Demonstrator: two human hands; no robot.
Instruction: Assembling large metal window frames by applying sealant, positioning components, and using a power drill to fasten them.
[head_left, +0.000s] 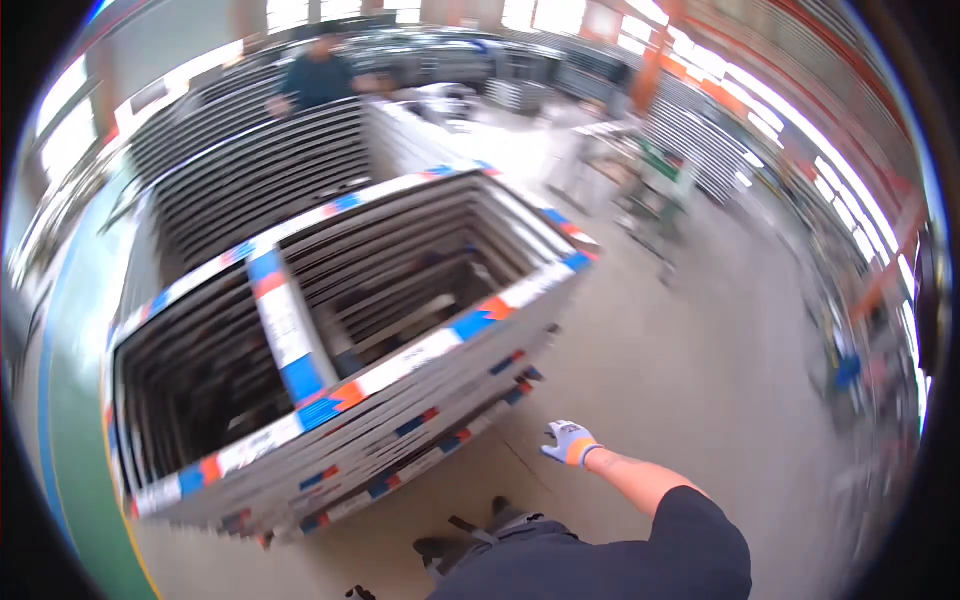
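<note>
My right hand, in a pale glove with an orange cuff, hangs over the floor beside my body. Its fingers are loosely bent and apart, with nothing seen in them. Nearest to it, on its left, stands a tall stack of rectangular frames, not touched by the hand. White, blue and red-orange strips cover the top frame, and a crossbar divides it into two openings. My left hand is not in view; a small dark shape at the lower edge is too unclear to name.
Behind the stack, more grey frames are piled, and a person in dark clothing stands there. A green machine or cart is farther right. Blurred racks line the right side. Green floor with a yellow edge runs along the left.
</note>
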